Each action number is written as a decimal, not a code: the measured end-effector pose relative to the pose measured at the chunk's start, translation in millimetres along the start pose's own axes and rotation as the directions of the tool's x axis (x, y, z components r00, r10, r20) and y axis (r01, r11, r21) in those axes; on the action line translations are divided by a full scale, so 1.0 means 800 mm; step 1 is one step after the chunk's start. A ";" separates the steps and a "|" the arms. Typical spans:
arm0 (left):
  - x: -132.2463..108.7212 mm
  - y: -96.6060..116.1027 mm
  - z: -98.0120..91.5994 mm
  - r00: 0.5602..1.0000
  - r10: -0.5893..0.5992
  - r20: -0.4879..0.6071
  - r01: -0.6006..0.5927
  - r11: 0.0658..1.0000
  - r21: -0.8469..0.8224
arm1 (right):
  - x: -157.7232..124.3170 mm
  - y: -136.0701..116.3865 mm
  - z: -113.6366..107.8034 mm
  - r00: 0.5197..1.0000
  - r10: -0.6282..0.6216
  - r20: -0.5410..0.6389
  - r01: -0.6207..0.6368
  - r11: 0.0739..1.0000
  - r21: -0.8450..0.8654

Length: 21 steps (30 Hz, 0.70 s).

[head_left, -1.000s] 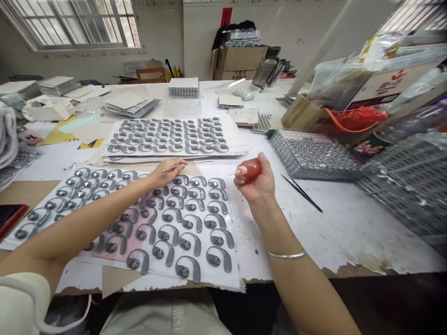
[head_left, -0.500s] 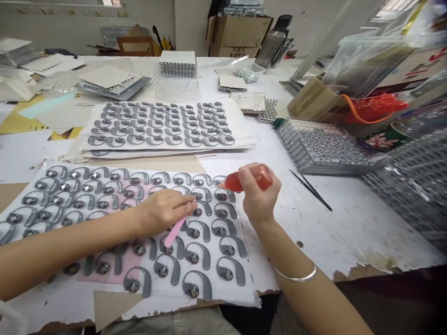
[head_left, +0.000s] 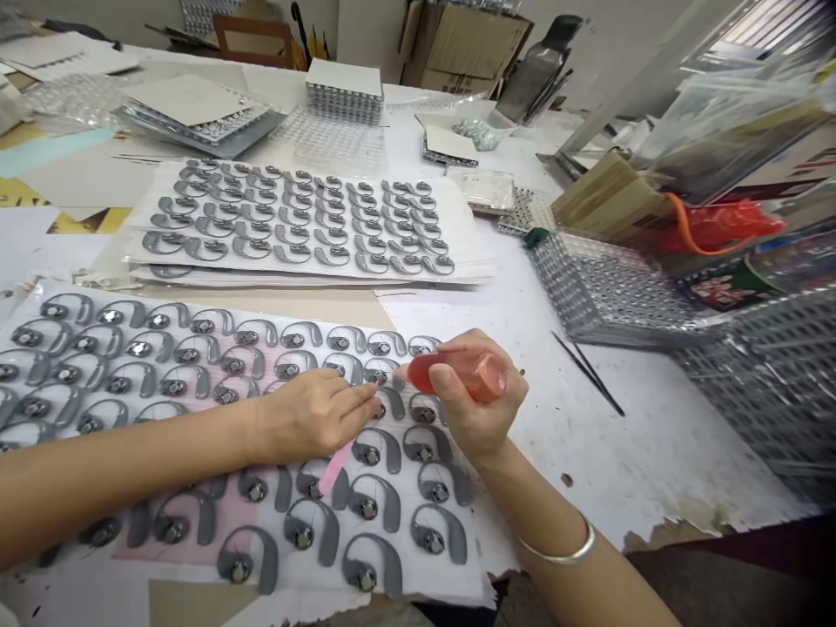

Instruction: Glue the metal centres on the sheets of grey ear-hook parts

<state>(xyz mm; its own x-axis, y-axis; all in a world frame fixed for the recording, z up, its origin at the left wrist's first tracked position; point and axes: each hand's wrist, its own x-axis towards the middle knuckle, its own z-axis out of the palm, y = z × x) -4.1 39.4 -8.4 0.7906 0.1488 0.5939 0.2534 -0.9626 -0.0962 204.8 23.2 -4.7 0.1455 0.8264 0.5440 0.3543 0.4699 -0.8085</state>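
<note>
My left hand [head_left: 313, 416] rests on a white sheet [head_left: 450, 579] of grey ear-hook pieces [head_left: 369, 453] with round metal centres, its fingers closed on a pink stick [head_left: 336, 466] that slants down under the palm. My right hand [head_left: 476, 392] grips a red translucent squeeze bulb [head_left: 457, 373], whose narrow end points left towards a piece [head_left: 377, 376] just past my left fingertips. That piece is partly hidden by the fingers. A second sheet of the same grey pieces [head_left: 293, 222] lies farther away.
Metal-studded wire trays [head_left: 607, 296] stand to the right, with black tweezers [head_left: 588, 374] beside them. Another wire rack [head_left: 764, 383] fills the right edge. Stacked trays [head_left: 344, 91] and cardboard boxes [head_left: 463, 43] stand at the back.
My left hand has come down onto the sheet with the pink stick, and the bulb has moved left over the pieces. The view has tilted downward.
</note>
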 end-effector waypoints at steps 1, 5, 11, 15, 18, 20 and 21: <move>-0.001 0.000 0.001 1.000 0.002 0.001 -0.002 1.000 -0.001 | -0.001 0.000 0.000 1.000 0.009 0.007 -0.009 1.000 0.005; -0.002 0.003 0.001 1.000 0.019 0.013 -0.019 1.000 0.006 | -0.001 -0.002 0.002 0.998 0.026 0.053 -0.028 0.998 0.049; 0.000 0.007 -0.003 1.000 0.003 0.027 -0.003 1.000 0.026 | 0.002 -0.006 0.005 0.996 -0.042 0.077 0.042 0.999 -0.002; 0.001 0.008 -0.004 0.999 -0.008 0.046 0.006 0.999 0.045 | 0.002 -0.005 0.006 0.996 -0.046 0.082 0.048 0.998 -0.031; 0.001 0.010 -0.002 0.999 -0.014 0.044 0.012 0.998 0.060 | 0.002 -0.004 0.007 0.994 -0.057 0.090 0.060 0.998 -0.032; -0.001 0.012 0.000 0.999 -0.016 0.042 0.013 0.997 0.074 | 0.002 -0.003 0.007 0.992 -0.068 0.102 0.071 0.997 -0.027; -0.001 0.012 0.000 0.999 -0.016 0.045 0.012 0.997 0.081 | 0.002 -0.002 0.008 0.992 -0.072 0.108 0.076 0.997 -0.026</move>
<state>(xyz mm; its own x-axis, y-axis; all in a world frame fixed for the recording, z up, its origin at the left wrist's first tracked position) -2.5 29.7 -10.1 0.8111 0.1739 0.5585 0.3073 -0.9391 -0.1539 198.6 25.3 -3.9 0.0193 0.8188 0.5738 0.3886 0.5227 -0.7588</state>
